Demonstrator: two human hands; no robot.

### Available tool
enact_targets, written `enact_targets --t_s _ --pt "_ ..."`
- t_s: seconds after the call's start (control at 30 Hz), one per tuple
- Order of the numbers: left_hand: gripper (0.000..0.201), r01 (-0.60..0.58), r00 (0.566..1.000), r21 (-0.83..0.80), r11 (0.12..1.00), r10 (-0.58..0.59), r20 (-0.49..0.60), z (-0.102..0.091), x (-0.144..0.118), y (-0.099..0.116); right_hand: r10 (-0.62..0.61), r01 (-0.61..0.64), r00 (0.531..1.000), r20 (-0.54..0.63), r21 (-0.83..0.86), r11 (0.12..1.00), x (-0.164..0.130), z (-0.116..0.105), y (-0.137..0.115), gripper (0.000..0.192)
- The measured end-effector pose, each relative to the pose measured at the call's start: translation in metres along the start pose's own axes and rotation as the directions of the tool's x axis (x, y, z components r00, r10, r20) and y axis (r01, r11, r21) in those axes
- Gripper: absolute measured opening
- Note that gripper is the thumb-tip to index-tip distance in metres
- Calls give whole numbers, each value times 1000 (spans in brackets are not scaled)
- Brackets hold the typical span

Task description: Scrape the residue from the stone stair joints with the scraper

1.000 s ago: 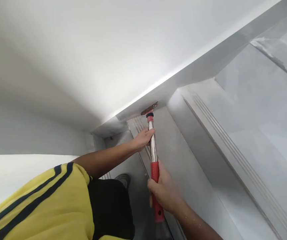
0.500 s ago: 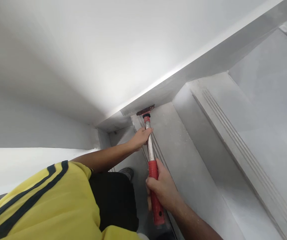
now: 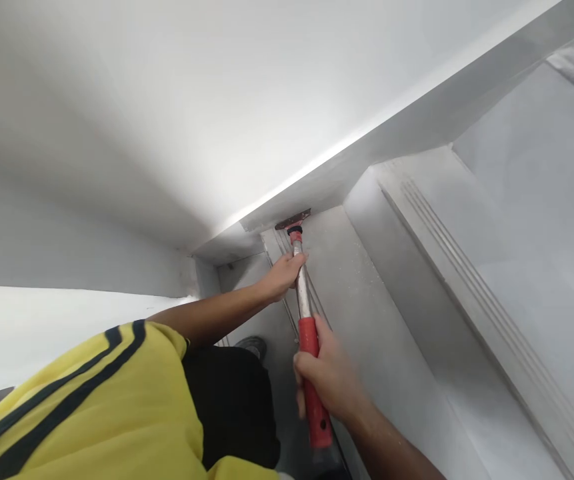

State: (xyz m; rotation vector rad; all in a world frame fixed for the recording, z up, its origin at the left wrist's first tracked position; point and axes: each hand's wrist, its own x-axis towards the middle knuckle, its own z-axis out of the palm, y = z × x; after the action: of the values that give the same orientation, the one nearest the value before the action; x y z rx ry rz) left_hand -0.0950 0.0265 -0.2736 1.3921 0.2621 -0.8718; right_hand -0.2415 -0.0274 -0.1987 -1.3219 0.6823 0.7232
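Note:
Both hands are closed around one long-handled scraper (image 3: 303, 293) with a bare metal shaft and a red grip. My left hand (image 3: 285, 275) wraps the shaft just below the head. Lower down, my right hand (image 3: 329, 373) grips the red handle. The wide, rust-brown blade (image 3: 293, 219) is at the inner end of a stair tread (image 3: 339, 260), by the grey skirting (image 3: 311, 190); whether it touches the skirting I cannot tell. Small pale specks lie on the tread to the right of the blade.
A higher step with a grooved edge (image 3: 447, 243) rises to the right. The white wall (image 3: 227, 113) slopes along above the skirting. Below my left arm, a dark shoe (image 3: 253, 346) stands on a lower step. My yellow sleeve (image 3: 117, 400) fills the lower left.
The scraper and both hands have shifted very slightly to the right in view, with the handle's end a little higher. Both grips are unchanged.

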Motion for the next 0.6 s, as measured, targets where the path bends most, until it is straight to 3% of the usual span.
enact_targets --t_s 0.33,0.6 --pt "27 -21 1000 25 999 21 11 0 -1 -2 30 -31 999 -15 -26 999 -5 -1 -1 33" --pt "26 -6 1000 39 999 7 -8 -3 0 -6 -31 26 998 -61 -76 997 0 -2 4 28"
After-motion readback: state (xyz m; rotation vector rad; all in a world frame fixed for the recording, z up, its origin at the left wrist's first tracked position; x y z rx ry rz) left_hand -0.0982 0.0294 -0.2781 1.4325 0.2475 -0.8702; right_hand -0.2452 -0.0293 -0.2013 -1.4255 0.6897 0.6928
